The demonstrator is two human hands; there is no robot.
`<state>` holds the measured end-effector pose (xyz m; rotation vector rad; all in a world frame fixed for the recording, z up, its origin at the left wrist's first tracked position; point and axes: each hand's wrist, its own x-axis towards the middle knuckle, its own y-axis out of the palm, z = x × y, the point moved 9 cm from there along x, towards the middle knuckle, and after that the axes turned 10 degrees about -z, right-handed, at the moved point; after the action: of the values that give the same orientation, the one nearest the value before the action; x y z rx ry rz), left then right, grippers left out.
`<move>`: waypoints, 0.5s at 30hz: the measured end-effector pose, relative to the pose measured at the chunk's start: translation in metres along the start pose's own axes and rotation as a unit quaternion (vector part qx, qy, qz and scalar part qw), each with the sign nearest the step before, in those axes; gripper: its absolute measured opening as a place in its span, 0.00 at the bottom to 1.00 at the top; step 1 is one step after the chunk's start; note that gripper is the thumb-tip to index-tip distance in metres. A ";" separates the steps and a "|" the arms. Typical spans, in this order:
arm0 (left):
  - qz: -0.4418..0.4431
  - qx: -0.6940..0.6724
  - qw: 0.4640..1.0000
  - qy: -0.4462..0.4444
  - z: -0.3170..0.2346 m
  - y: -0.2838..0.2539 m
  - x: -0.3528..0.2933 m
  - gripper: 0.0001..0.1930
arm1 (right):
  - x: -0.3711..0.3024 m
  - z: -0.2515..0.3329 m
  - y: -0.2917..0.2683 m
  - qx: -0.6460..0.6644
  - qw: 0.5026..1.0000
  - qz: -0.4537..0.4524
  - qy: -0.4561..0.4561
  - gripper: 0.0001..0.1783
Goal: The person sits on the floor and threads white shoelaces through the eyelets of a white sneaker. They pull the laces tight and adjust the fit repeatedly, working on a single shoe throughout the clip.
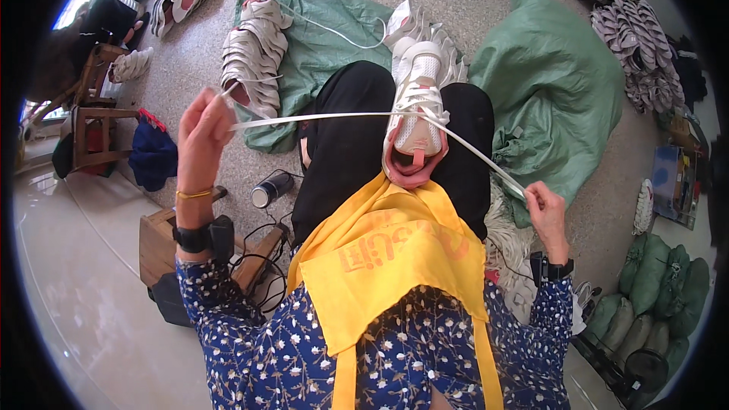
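A white shoe upper (419, 68) with a pink lining rests between my knees, its opening toward me. A flat white shoelace (319, 115) runs through its eyelets and stretches out to both sides. My left hand (203, 137), raised at the left, is closed on one length of the lace, with a loose end near the fingers. Lower at the right, my right hand (548, 216) pinches the other length between thumb and fingers. Both lengths look taut. A yellow apron (387, 273) covers my lap up to the upper's heel.
Nested white uppers (254, 53) lie on a green sack (326, 38) ahead at the left. Another green sack (550, 91) bulges at the right, beside a bundle of white laces (510, 250). A dark can (269, 190) and wooden stool (163, 247) stand left; rolled green sacks (653, 277) lie far right.
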<state>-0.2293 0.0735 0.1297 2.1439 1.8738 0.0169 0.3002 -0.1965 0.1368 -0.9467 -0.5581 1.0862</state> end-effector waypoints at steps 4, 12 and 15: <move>0.058 0.176 0.981 -0.052 0.009 0.000 -0.014 0.15 | 0.015 0.026 0.017 0.043 0.998 -0.010 -0.033 0.05; 0.115 0.417 0.881 0.193 0.019 0.108 -0.021 0.05 | 0.081 0.168 0.049 0.164 0.967 -0.064 -0.184 0.06; 0.136 0.350 0.898 0.231 0.028 0.164 -0.024 0.07 | 0.097 0.200 0.074 0.159 0.966 -0.005 -0.204 0.08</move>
<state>-0.0684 0.0264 0.1447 3.1192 2.0049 -0.1170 0.1462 -0.0234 0.1693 -0.4386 -0.6965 1.3257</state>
